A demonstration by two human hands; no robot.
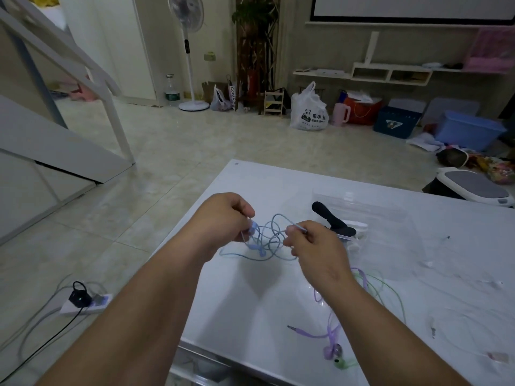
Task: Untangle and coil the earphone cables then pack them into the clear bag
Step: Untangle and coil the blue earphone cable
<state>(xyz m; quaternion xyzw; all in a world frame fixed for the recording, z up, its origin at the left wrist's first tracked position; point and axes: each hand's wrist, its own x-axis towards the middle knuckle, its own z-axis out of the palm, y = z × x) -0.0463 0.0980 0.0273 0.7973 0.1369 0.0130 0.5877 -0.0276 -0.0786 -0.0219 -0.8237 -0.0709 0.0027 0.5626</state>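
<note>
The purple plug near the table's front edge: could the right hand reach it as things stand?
Probably yes, once freed. The purple plug lies bare on the table, nothing over it, near the right hand. But that hand now pinches the blue cable.

Both hands pinching tangled blue earphone cable (267, 240) above white table (250, 302), clear bag (390, 218) beside

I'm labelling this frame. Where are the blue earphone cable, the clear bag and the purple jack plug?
blue earphone cable (266, 240), head view, middle of the tangled loops.
clear bag (390, 218), head view, bare plastic wall.
purple jack plug (296, 329), head view, plug body beside metal tip.
</note>
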